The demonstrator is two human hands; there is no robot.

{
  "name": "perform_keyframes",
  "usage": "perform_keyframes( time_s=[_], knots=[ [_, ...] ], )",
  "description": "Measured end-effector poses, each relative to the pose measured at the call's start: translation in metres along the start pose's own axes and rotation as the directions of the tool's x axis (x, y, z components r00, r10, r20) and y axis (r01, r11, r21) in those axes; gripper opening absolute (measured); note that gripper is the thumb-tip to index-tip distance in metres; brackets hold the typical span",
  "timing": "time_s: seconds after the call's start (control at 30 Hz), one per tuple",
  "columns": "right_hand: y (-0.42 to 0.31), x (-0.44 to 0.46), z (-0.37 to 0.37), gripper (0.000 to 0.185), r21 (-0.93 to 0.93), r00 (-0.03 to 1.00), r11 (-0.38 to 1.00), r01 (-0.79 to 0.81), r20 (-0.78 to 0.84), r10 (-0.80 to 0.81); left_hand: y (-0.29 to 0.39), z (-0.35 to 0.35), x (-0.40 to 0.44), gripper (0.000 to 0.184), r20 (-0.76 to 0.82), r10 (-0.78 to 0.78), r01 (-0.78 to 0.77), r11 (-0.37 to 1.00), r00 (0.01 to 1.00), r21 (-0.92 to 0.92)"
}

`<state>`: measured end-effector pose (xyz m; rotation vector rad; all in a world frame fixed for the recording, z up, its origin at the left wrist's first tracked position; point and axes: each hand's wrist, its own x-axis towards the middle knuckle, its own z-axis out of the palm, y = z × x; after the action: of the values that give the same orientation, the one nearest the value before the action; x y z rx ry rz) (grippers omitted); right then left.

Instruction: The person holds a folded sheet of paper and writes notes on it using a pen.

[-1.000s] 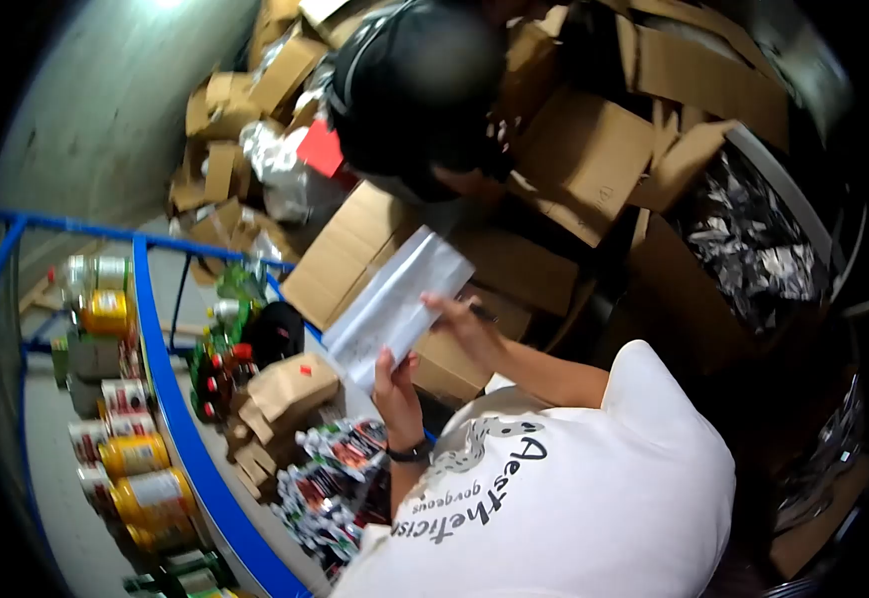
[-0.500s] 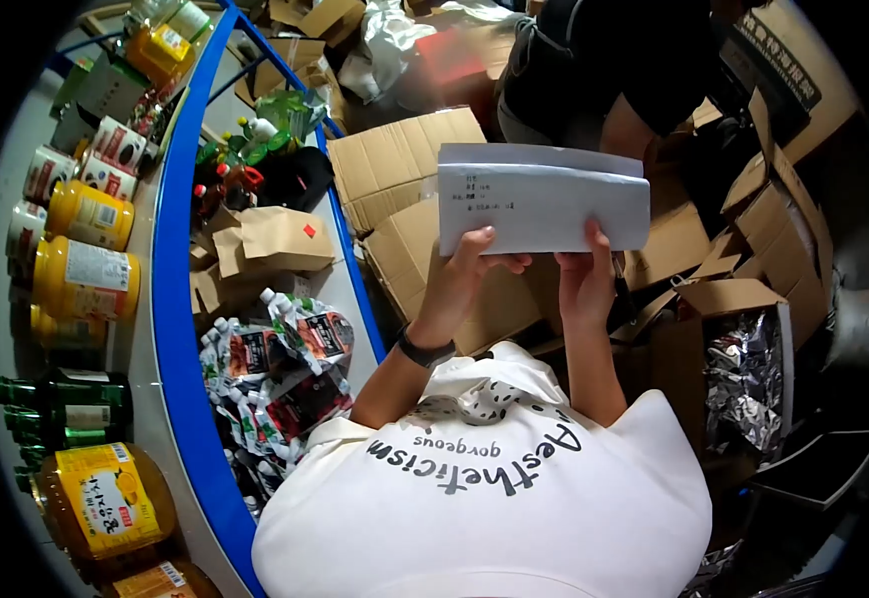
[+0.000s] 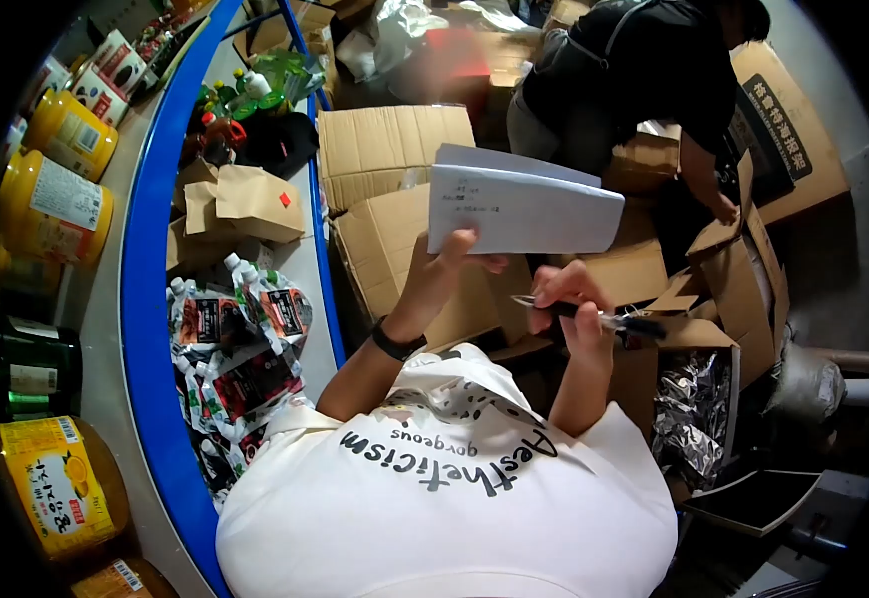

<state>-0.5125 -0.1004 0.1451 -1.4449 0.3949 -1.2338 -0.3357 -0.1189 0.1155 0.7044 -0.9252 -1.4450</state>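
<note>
My left hand (image 3: 451, 253) pinches a folded white sheet of paper (image 3: 534, 211) at its lower left corner, thumb on top. A few lines of small dark writing show on the paper's left part, too small to read. Just below the paper's right end, my right hand (image 3: 576, 301) is closed on a pen (image 3: 609, 320). Its pale pointed tip faces left and its dark end sticks out to the right. A black band (image 3: 397, 342) sits on my left wrist.
Blue-edged shelving (image 3: 145, 269) on the left holds jars (image 3: 55, 204), spouted pouches (image 3: 217, 324) and a paper bag (image 3: 260, 202). Flattened cardboard (image 3: 394, 149) lies ahead. A box of silvery packs (image 3: 694, 409) stands at right. Another person (image 3: 634, 80) bends over boxes at the back.
My right hand has let go of the paper and dropped below it, the pen now showing across its fingers. The paper tilts down to the right. The other person's arm has come into view.
</note>
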Motion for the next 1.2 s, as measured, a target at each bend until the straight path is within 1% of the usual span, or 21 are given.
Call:
perform_keyframes(
  time_s=[0.03,0.1,0.13,0.2,0.23,0.3,0.33,0.43,0.47,0.53,0.6,0.7,0.73,0.8,0.9,0.93,1.03,1.13,1.17,1.2],
  knots=[
    [0.001,0.005,0.002,0.037,-0.021,0.992,0.996,0.084,-0.088,-0.086,0.000,0.004,-0.002,0.032,0.019,0.004,-0.004,1.000,1.000,0.001],
    [-0.011,0.023,0.016,0.026,-0.160,0.963,0.986,0.047,-0.257,-0.087,0.011,0.016,-0.010,0.029,0.030,0.028,-0.030,0.996,0.999,0.088],
    [-0.012,0.031,0.021,0.025,-0.200,0.963,0.977,0.069,-0.242,-0.117,0.015,0.020,-0.014,0.028,0.037,0.044,-0.048,0.990,0.998,0.131],
    [-0.009,0.044,0.027,0.024,-0.275,0.963,0.955,0.114,-0.204,-0.174,0.010,0.020,-0.021,0.024,0.025,0.136,-0.138,0.956,0.990,0.260],
    [-0.008,0.048,0.028,0.023,-0.331,0.959,0.926,0.184,-0.148,-0.244,0.008,0.020,-0.024,0.022,0.021,0.182,-0.178,0.929,0.983,0.324],
    [-0.004,0.054,0.029,0.023,-0.422,0.930,0.847,0.324,-0.024,-0.368,0.017,0.026,-0.029,0.019,0.015,0.172,-0.170,0.949,0.985,0.267],
    [-0.002,0.055,0.029,0.022,-0.432,0.905,0.820,0.375,-0.021,-0.424,0.023,0.029,-0.031,0.017,0.012,0.167,-0.165,0.957,0.986,0.237],
    [-0.009,0.052,0.030,0.017,-0.508,0.889,0.759,0.407,0.028,-0.457,0.037,0.035,-0.034,0.016,0.044,0.173,-0.178,0.967,0.984,0.180],
    [-0.012,0.048,0.038,0.018,-0.509,0.922,0.811,0.289,-0.080,-0.379,0.035,0.032,-0.035,0.016,0.048,0.207,-0.212,0.949,0.977,0.234],
    [-0.014,0.053,0.038,0.020,-0.525,0.882,0.756,0.391,-0.020,-0.471,0.030,0.026,-0.037,0.015,0.064,0.274,-0.279,0.898,0.960,0.340],
    [-0.015,0.055,0.036,0.022,-0.553,0.820,0.670,0.495,0.043,-0.570,0.028,0.026,-0.036,0.015,0.048,0.281,-0.282,0.910,0.959,0.304],
    [-0.019,0.051,0.035,0.022,-0.570,0.835,0.675,0.468,0.035,-0.550,0.037,0.031,-0.038,0.015,0.039,0.253,-0.255,0.943,0.967,0.214],
    [-0.020,0.052,0.036,0.022,-0.585,0.824,0.648,0.487,0.062,-0.563,0.040,0.033,-0.038,0.015,0.039,0.238,-0.242,0.954,0.970,0.178],
    [-0.021,0.054,0.039,0.021,-0.614,0.800,0.591,0.524,0.117,-0.588,0.035,0.030,-0.037,0.015,0.024,0.269,-0.268,0.945,0.963,0.188],
    [-0.019,0.056,0.042,0.024,-0.606,0.780,0.567,0.557,0.146,-0.609,0.037,0.030,-0.038,0.015,0.019,0.274,-0.271,0.936,0.962,0.226],
    [-0.020,0.057,0.043,0.022,-0.603,0.785,0.576,0.552,0.143,-0.603,0.038,0.030,-0.038,0.015,0.019,0.269,-0.266,0.933,0.963,0.242],
    [-0.031,0.058,0.054,0.021,-0.595,0.847,0.658,0.462,0.077,-0.525,0.034,0.027,-0.038,0.015,0.046,0.342,-0.344,0.921,0.939,0.183],
    [-0.025,0.060,0.044,0.020,-0.588,0.790,0.581,0.563,0.175,-0.588,0.033,0.026,-0.040,0.016,0.033,0.328,-0.326,0.914,0.944,0.240],
    [-0.024,0.060,0.041,0.020,-0.578,0.764,0.555,0.598,0.202,-0.613,0.037,0.028,-0.040,0.016,0.049,0.299,-0.302,0.926,0.953,0.225],
    [-0.027,0.058,0.040,0.019,-0.581,0.801,0.604,0.546,0.149,-0.580,0.044,0.033,-0.040,0.017,0.065,0.268,-0.276,0.938,0.961,0.211]
  ],
)
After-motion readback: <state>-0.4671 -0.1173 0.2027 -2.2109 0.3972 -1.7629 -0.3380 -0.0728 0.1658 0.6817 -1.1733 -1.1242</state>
